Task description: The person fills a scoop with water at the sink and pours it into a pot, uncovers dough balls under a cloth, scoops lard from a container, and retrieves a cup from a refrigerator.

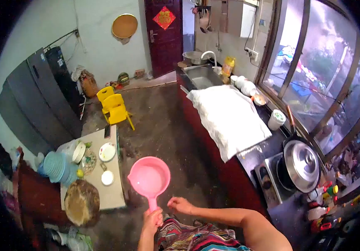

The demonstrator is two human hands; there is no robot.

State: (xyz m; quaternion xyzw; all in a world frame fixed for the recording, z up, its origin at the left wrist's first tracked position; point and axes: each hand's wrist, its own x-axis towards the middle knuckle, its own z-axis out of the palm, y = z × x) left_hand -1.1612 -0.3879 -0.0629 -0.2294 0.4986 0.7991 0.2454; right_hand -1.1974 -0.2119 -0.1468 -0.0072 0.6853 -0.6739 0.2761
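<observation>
Dark floor, one pink dipper in left grip

A lane of open floor runs ahead between the table on the left and the counter on the right; yellow chairs narrow it beyond the table. A pink dipper fills the space in front of the left hand. The right hand has open air ahead. A white cloth covers much of the counter; nearer, a lidded wok stands between the stove's knob side and the window. Stacked bowls and a wood block crowd the table's left side.
</observation>
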